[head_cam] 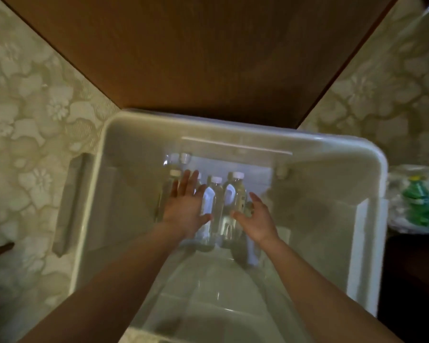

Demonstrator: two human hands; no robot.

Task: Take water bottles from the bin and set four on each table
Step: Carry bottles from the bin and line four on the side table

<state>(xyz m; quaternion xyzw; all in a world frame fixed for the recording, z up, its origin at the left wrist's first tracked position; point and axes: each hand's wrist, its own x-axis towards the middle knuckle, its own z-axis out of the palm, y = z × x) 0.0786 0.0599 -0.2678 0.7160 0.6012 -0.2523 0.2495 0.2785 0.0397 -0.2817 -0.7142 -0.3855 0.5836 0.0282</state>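
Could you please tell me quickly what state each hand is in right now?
Left hand: open, fingers straight over the clear plastic white-capped water bottles, holding nothing.
Right hand: open, beside them, holding nothing.

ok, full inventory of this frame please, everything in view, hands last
bin: one, translucent white, centre, against the table corner
water bottles: at least three, clear with white caps, side by side inside the bin; more may be hidden under the hand
table: one, brown wood, top
carpet: beige floral, both sides
plastic bag: one, clear with green contents, right of the bin
left hand: fingers straight, over the bottles
right hand: open, at the bottles' right side
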